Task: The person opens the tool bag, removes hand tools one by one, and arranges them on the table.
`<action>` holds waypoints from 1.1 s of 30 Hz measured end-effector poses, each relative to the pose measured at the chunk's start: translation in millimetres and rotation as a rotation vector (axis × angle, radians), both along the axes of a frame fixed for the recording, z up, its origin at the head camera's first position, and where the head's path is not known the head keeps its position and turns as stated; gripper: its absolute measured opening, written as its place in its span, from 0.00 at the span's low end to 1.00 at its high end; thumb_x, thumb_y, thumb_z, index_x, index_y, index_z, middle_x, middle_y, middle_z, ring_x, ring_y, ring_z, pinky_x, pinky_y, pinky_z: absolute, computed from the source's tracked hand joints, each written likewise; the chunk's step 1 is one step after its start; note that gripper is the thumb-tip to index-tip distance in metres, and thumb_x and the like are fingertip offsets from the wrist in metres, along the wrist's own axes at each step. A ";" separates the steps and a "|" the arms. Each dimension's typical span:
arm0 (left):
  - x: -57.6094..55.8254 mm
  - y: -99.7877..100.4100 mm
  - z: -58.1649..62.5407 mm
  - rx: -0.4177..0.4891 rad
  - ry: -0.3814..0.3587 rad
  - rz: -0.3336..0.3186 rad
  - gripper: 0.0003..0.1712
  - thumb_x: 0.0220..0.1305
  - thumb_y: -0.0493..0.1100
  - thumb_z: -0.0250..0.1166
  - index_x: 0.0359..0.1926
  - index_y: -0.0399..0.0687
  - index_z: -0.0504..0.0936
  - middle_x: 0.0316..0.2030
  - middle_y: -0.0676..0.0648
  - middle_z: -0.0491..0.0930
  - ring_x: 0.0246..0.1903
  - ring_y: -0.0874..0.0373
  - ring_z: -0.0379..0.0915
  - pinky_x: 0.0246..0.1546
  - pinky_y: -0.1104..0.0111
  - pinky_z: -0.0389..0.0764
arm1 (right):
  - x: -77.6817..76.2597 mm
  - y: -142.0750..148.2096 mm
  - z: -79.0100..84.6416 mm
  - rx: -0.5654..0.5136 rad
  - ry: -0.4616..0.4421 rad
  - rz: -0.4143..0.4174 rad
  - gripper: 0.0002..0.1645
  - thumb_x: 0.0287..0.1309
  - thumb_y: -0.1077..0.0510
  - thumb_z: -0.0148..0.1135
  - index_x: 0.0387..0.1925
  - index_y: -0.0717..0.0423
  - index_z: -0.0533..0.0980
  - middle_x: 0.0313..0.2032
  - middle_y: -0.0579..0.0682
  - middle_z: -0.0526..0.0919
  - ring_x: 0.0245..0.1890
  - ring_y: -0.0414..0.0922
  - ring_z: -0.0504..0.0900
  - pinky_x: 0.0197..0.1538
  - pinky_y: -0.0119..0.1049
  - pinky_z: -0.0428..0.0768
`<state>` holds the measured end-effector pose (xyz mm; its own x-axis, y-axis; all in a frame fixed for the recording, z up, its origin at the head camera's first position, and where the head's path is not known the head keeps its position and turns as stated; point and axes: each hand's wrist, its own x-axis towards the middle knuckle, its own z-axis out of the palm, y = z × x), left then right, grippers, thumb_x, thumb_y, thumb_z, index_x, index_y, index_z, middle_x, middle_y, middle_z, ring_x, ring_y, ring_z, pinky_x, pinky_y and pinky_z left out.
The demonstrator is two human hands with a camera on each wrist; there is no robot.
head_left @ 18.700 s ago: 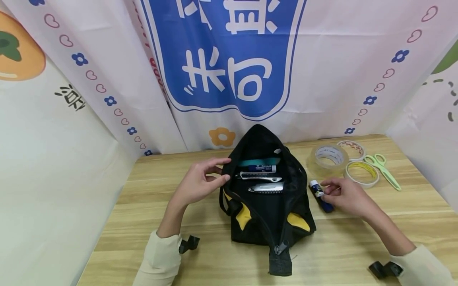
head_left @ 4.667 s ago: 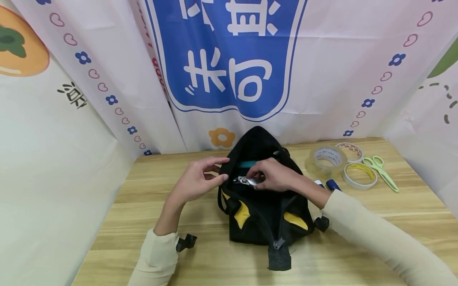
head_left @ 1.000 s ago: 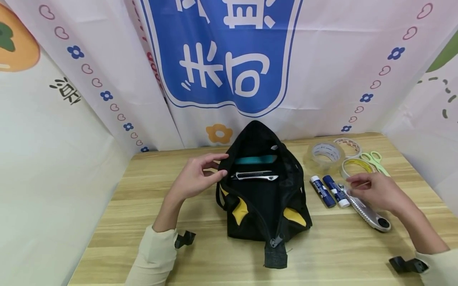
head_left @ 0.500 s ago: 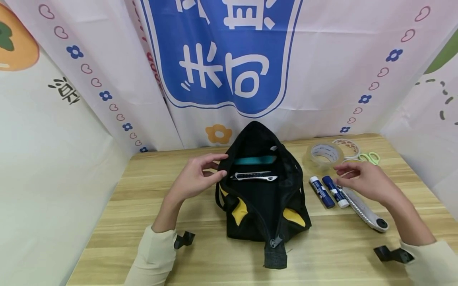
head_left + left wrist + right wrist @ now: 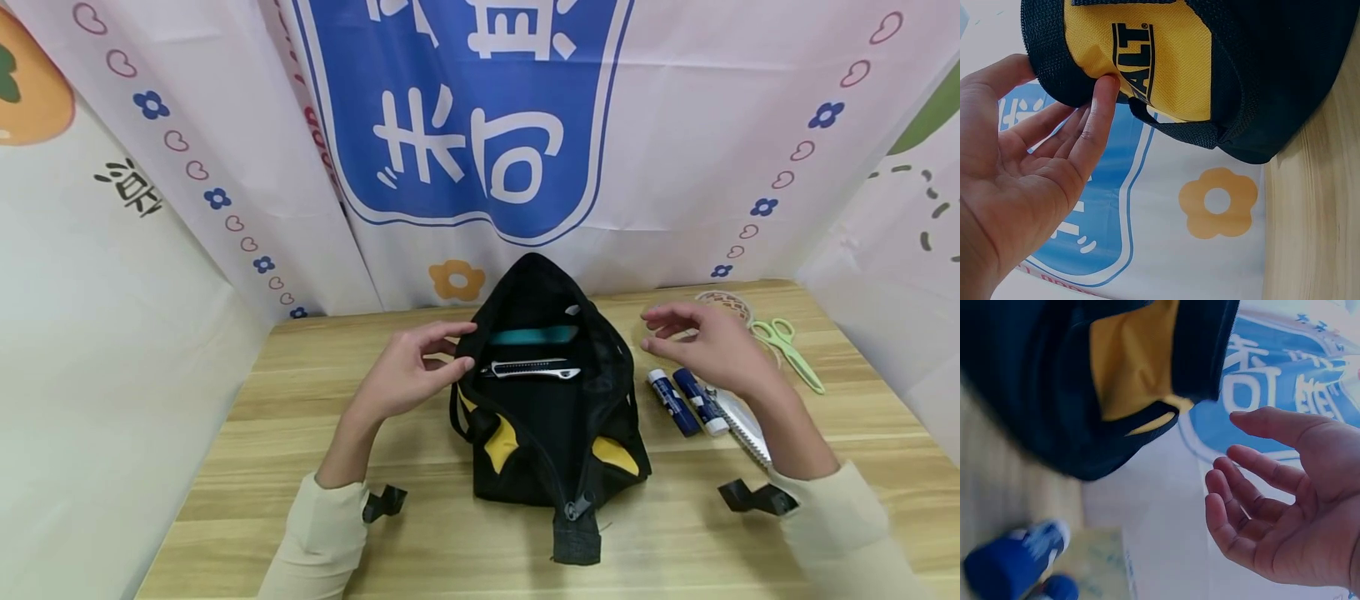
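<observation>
A black bag (image 5: 525, 467) with yellow patches lies unzipped on the table, its mouth wide. My left hand (image 5: 411, 372) holds the left rim, one digit pressing the yellow side panel (image 5: 1179, 62) in the left wrist view. Inside the bag are a white-and-black utility knife (image 5: 532, 368) and a teal long item (image 5: 534, 336). My right hand (image 5: 708, 346) hovers right of the bag with nothing in it, fingers loosely bent. Below it lie two blue glue sticks (image 5: 672, 403) and a silver utility knife (image 5: 738, 421), partly hidden by the right forearm.
Light green scissors (image 5: 787, 350) and a tape roll (image 5: 727, 302) lie at the back right. The right hand covers most of the other tape rolls. A printed cloth wall (image 5: 675, 183) stands behind the wooden table (image 5: 315, 400).
Since the earliest frames, a glue stick and the silver utility knife have gone from the bag to the table. Over the last second the right hand has moved left, off the knife, toward the bag.
</observation>
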<state>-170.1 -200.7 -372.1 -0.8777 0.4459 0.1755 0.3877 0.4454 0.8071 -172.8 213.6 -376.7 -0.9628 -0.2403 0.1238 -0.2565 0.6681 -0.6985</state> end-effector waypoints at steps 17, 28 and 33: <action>1.3 -0.4 2.1 0.004 0.006 -0.005 0.26 0.72 0.39 0.71 0.69 0.42 0.81 0.64 0.40 0.84 0.53 0.48 0.87 0.51 0.63 0.91 | -6.8 -63.3 30.5 -0.201 0.088 0.072 0.23 0.68 0.57 0.73 0.62 0.57 0.84 0.56 0.57 0.89 0.55 0.52 0.87 0.56 0.33 0.86; 2.4 1.0 0.4 0.012 -0.009 -0.005 0.26 0.73 0.40 0.70 0.70 0.43 0.81 0.64 0.40 0.84 0.53 0.48 0.87 0.51 0.66 0.91 | -20.8 -101.9 20.8 -0.020 0.051 0.258 0.32 0.65 0.57 0.75 0.68 0.58 0.79 0.62 0.57 0.85 0.59 0.54 0.86 0.64 0.54 0.86; 1.2 0.1 0.7 0.007 -0.004 -0.005 0.26 0.73 0.40 0.70 0.69 0.43 0.82 0.64 0.40 0.84 0.53 0.48 0.87 0.50 0.67 0.91 | -34.8 -111.7 19.1 0.082 0.047 0.330 0.31 0.66 0.55 0.75 0.67 0.58 0.79 0.61 0.58 0.86 0.59 0.53 0.86 0.63 0.53 0.86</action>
<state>-168.9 -200.5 -371.5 -0.8761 0.4493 0.1748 0.3864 0.4377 0.8119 -207.6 101.9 -357.6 -0.8252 -0.5489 0.1332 -0.4988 0.5974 -0.6280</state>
